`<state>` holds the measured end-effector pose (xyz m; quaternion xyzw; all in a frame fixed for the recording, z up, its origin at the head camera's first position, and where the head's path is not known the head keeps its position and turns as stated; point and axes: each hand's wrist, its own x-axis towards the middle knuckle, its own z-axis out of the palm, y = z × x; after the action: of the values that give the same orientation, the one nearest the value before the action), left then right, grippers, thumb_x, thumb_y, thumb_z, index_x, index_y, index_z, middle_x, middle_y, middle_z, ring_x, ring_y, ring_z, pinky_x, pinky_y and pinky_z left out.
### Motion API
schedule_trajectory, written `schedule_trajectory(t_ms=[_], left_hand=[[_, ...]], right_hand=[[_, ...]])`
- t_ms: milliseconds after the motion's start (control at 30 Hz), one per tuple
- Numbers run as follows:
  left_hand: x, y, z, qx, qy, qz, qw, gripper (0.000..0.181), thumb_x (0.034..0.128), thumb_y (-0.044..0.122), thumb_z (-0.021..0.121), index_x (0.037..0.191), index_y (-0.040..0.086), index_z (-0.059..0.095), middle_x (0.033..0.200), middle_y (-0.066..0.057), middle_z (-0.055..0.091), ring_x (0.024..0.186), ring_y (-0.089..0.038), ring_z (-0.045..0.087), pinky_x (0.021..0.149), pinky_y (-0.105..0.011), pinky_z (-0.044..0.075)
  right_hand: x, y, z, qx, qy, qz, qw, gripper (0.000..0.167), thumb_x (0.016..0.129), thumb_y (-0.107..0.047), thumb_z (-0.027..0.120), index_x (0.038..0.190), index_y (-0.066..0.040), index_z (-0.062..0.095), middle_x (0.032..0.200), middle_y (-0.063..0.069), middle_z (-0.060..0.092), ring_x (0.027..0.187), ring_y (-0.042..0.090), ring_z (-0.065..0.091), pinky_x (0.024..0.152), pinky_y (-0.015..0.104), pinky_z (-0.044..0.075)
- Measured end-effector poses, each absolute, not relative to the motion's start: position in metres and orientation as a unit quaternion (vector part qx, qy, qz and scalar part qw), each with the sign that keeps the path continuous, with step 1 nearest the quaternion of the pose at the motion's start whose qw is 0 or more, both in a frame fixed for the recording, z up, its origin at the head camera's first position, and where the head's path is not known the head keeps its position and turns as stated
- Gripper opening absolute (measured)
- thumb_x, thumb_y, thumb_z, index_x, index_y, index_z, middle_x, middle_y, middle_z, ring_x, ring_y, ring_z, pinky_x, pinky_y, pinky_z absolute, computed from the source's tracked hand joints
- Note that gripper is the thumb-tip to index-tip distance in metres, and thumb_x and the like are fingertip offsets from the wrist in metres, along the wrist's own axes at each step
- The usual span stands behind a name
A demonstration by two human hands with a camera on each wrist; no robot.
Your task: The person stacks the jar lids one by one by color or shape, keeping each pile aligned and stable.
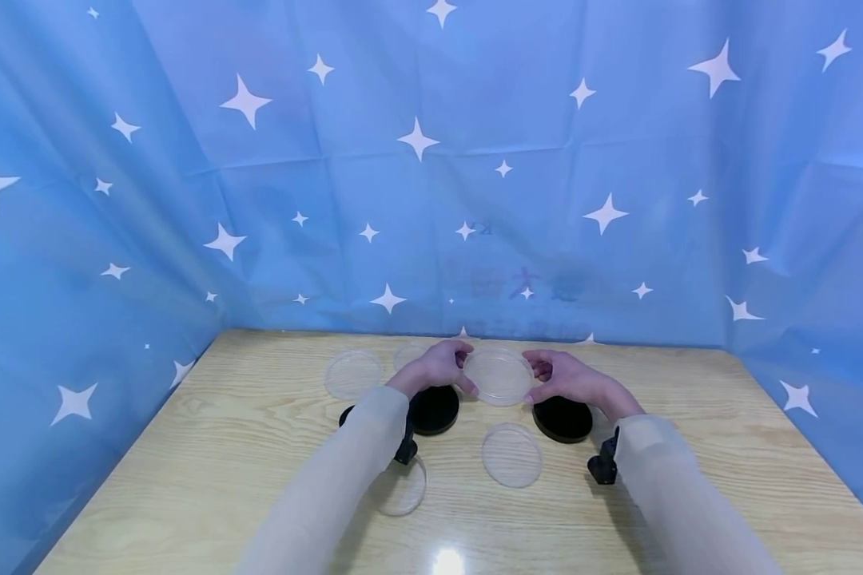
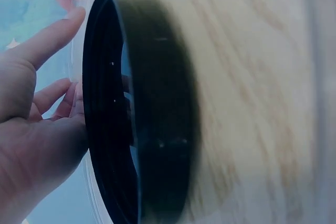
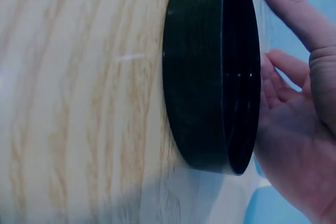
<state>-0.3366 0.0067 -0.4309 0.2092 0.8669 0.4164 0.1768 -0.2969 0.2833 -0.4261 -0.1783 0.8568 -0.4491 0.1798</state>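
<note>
Between my two hands is a clear, shallow round dish (image 1: 499, 377), near the back of the table. My left hand (image 1: 442, 367) pinches its left edge, thumb in front and fingers behind. At the opposite edge, my right hand (image 1: 564, 377) grips it the same way. Below the left hand lies a black round lid (image 1: 434, 410); a second black lid (image 1: 563, 419) lies below the right hand. Close up in the left wrist view, one black lid (image 2: 163, 114) shows a raised rim and hollow top. The right wrist view shows the other lid (image 3: 194, 72) likewise.
More clear discs lie about the wooden table (image 1: 208, 447): one at the back left (image 1: 352, 375), one in front of the held dish (image 1: 512, 455), one by the left forearm (image 1: 406, 491). Another black piece (image 1: 345, 415) is mostly hidden by the left sleeve. A blue starred curtain (image 1: 417, 200) encloses the table.
</note>
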Motion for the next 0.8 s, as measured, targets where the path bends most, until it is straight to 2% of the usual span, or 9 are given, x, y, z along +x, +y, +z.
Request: schedule_trajectory(t_ms=[233, 567, 800], left_hand=[[-0.3371, 0.0069, -0.4297, 0.207, 0.861, 0.426, 0.183, 0.085, 0.0739, 0.006, 0.092, 0.148, 0.0, 0.049, 0.117, -0.011, 0.055, 0.099, -0.019, 0.047, 0.087, -0.03, 0.045], [-0.3402, 0.0082, -0.4305, 0.21, 0.862, 0.422, 0.185, 0.085, 0.073, 0.005, 0.092, 0.146, -0.001, 0.049, 0.112, -0.009, 0.053, 0.096, -0.018, 0.047, 0.083, -0.028, 0.044], [-0.3393, 0.0078, -0.4287, 0.207, 0.857, 0.434, 0.185, 0.088, 0.0725, 0.005, 0.092, 0.148, -0.002, 0.047, 0.116, -0.009, 0.053, 0.098, -0.018, 0.048, 0.089, -0.029, 0.045]], right_hand=[[-0.2982, 0.278, -0.425, -0.18, 0.874, -0.422, 0.163, 0.089, 0.086, -0.014, 0.084, 0.153, 0.013, 0.031, 0.137, 0.029, 0.05, 0.123, 0.043, 0.05, 0.106, 0.057, 0.043], [-0.2993, 0.2765, -0.426, -0.171, 0.876, -0.425, 0.155, 0.088, 0.084, -0.012, 0.085, 0.15, 0.014, 0.035, 0.132, 0.027, 0.053, 0.117, 0.039, 0.051, 0.102, 0.052, 0.045], [-0.2988, 0.2763, -0.4259, -0.166, 0.87, -0.439, 0.149, 0.085, 0.083, -0.01, 0.085, 0.149, 0.014, 0.037, 0.128, 0.025, 0.055, 0.113, 0.036, 0.051, 0.097, 0.048, 0.045]])
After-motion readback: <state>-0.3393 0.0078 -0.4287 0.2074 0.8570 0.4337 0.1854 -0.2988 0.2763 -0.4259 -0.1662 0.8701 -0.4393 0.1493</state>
